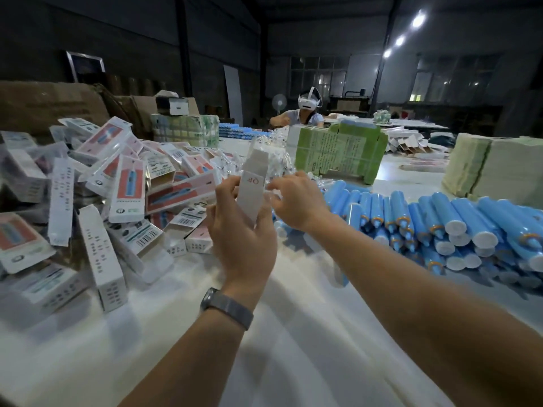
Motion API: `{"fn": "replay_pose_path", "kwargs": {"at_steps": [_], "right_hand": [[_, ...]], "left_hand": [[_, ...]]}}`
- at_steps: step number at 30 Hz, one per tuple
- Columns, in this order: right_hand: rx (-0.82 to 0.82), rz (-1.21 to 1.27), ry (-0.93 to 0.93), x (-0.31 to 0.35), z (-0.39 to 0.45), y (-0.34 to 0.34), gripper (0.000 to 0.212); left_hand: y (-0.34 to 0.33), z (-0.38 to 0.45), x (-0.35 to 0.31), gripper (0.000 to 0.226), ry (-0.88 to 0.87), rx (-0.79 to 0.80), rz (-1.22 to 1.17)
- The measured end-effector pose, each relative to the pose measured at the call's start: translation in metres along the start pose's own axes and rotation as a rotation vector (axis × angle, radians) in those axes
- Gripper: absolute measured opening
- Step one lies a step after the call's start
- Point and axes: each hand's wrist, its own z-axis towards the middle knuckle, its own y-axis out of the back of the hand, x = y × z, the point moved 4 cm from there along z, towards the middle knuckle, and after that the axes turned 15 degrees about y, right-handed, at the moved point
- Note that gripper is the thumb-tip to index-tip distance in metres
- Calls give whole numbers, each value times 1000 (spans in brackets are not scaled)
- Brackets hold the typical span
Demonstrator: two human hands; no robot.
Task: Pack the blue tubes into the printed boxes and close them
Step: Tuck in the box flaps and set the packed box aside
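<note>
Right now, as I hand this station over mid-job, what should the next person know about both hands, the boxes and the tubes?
Left hand: grips a white box upright, top flap open.
Right hand: at the box's right side, fingers curled; whether it pinches anything I cannot tell.
Blue tubes: stacked on the table to the right, unpacked.
Printed boxes: heaped to the left, some with end flaps open.
Done: a large heap of boxes, contents hidden.
Left: whether a tube is in the held box is not visible; close it, then work through the stack.
</note>
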Motion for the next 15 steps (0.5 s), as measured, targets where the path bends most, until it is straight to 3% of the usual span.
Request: {"fn": "replay_pose_path", "kwargs": {"at_steps": [4, 7, 12, 15], "right_hand": [[342, -169, -118, -23, 35, -33, 38], [466, -154, -167, -32, 42, -60, 39], [331, -228, -81, -28, 53, -68, 12], [272, -216, -66, -27, 50, -60, 12]], "left_hand": [[0, 2, 6, 39, 76, -4, -46], [0, 2, 7, 38, 99, 22, -72], [-4, 3, 13, 34, 105, 38, -61], [-6, 2, 14, 36, 91, 56, -54]]}}
